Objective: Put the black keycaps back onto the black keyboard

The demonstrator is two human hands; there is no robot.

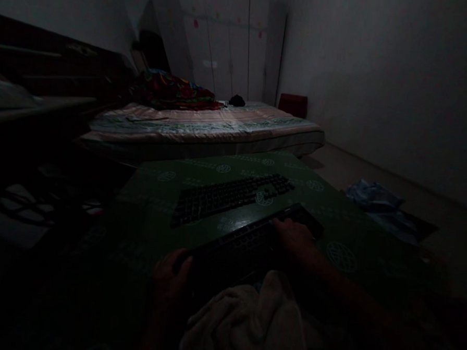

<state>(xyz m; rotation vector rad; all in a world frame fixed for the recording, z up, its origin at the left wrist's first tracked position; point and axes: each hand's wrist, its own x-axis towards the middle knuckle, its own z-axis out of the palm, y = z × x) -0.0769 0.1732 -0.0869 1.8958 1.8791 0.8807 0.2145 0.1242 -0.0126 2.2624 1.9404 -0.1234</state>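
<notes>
A: Where is the keyboard [248, 241]?

B: Slantwise over the near part of the green table [132, 203], between the person's two hands. Too dark to say whether it rests flat.

A: State of the hands?

B: Left hand [169, 276] clasps the left end, thumb uppermost, presumably for steadiness. Right hand [296, 236] bends over the top toward the right end; I cannot tell whether its fingers pinch anything.

A: The loose keys [204, 202]?

B: Beyond the keyboard, in keyboard-like rows, apparently so that each one's place can be read. Printed table shows through one gap.

A: And the cloth [245, 324]?

B: Bunched nearest the person, likely for easy reach. Contact with the keyboard undetermined.
</notes>
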